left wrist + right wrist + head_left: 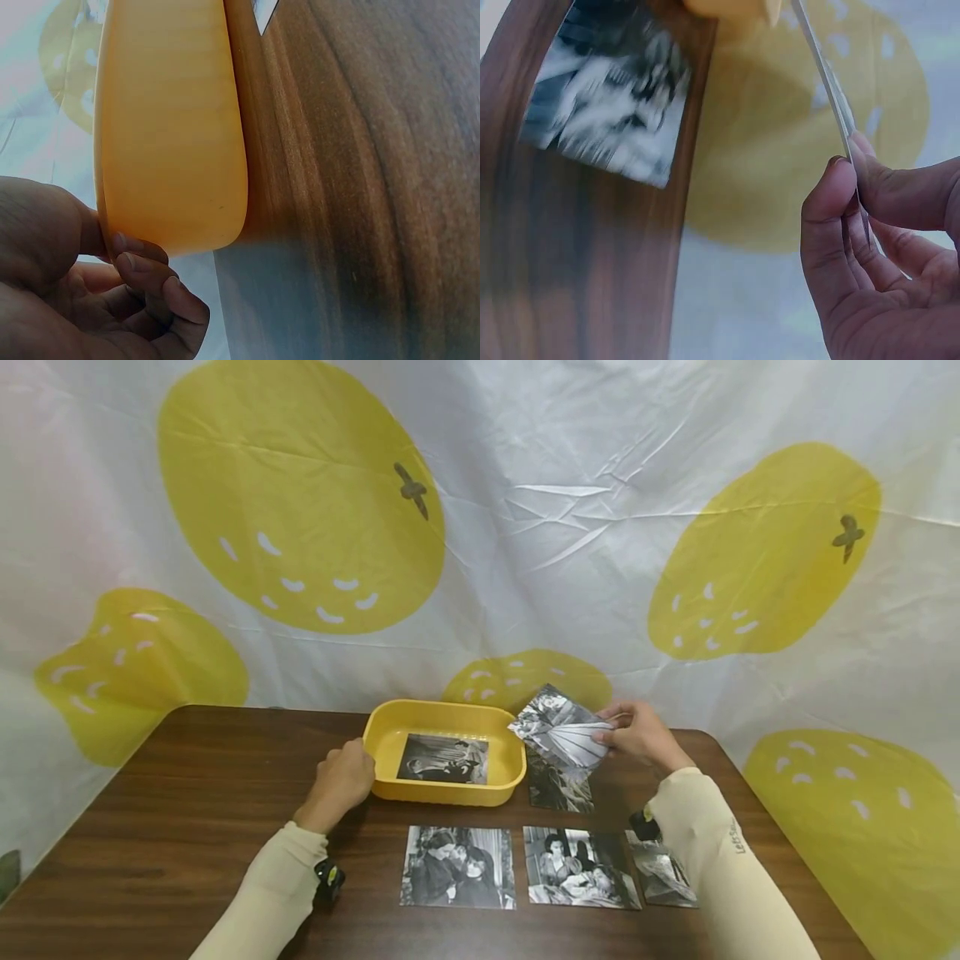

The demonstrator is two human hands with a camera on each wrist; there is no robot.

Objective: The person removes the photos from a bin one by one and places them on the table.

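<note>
Yellow plastic makes up the tub (504, 774), which sits on the brown worktop (187, 793). The left hand (341, 781) grips the tub's near left rim, fingers curled under the edge. 1 photo (443, 758) lies flat inside it.

The right hand (637, 735) pinches a black and white print (558, 727) by its right edge, thumb on one side and fingers on the other. The print hangs in the air just beside the tub's right rim, above another picture (558, 789) on the worktop. 3 more pictures (457, 867) lie in a row near the person.

The print looks thin, light and a bit bendy. It could crease or slip, so a soft pinch at the edge seems best. The tub looks light and stiff, and its rim seems a good place to hold.
</note>
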